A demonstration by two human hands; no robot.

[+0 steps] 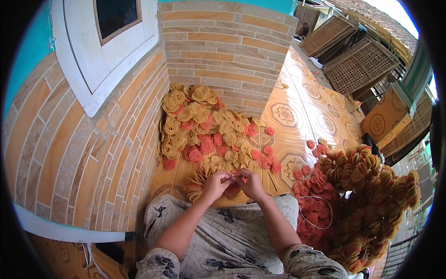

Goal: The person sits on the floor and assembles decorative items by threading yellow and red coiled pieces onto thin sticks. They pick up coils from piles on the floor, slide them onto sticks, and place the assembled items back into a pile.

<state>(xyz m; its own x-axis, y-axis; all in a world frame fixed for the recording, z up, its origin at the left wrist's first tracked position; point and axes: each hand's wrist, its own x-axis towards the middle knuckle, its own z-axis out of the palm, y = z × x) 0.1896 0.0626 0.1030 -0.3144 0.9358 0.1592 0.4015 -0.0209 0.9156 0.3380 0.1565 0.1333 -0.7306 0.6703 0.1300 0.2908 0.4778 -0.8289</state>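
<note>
My left hand (216, 185) and my right hand (251, 184) meet fingertip to fingertip in front of my lap. Both are closed in a pinch on a coral-red rosette, mostly covered by the fingers. Just beyond and beside my left hand lies a fanned bundle of straw-yellow rosettes (195, 186). Farther off, a heap of yellow rosettes (179, 135) mixed with coral rosettes (206, 147) fills the corner. Thin sticks (273, 180) rest on the tiles to the right of my right hand.
A brick-patterned wall (107, 162) rises on the left and another at the back. To my right are a pile of coral rosettes (316, 188), a pale loop of cord (331, 211) and a large mass of strung yellow rosettes (371, 200). Woven panels (360, 65) lean beyond the tiled floor (297, 111).
</note>
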